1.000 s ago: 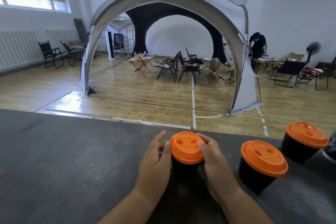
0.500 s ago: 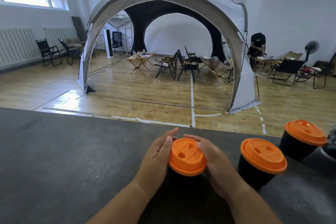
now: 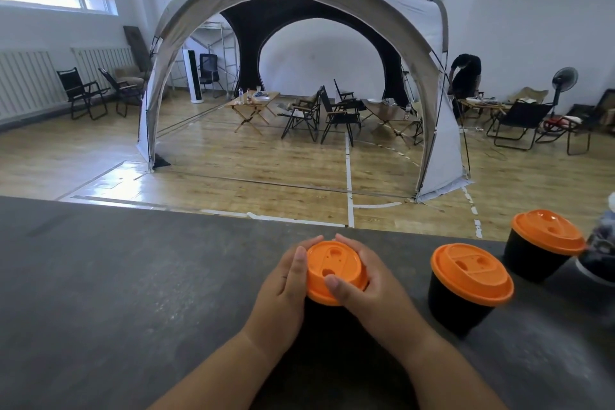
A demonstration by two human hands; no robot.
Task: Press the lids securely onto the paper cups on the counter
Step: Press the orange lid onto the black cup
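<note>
— What has been altered at the orange lid [image 3: 334,271]?

— It has been turned on the black cup [image 3: 327,313]. A second ago its two openings were seen side by side at the far edge; now they are lined up from far to near. A slight tilt is still shown, so an even seat all round cannot be confirmed.

— What is meant by that for the task?

— Pressing of this lid is judged under way, not finished. The cup is stood on the grey counter [image 3: 133,276], near its far edge and leftmost of three. The middle cup [image 3: 459,309] and the far cup [image 3: 532,263] are already capped.

— How are the hands held?

— The lid is enclosed from both sides. The left hand [image 3: 283,293] is curled round the left rim, thumb laid along the edge. The right hand [image 3: 376,296] is wrapped round the right rim, thumb pressed onto the top. Behind the lid the fingertips have nearly been brought together, where a gap was left half a second ago.
</note>
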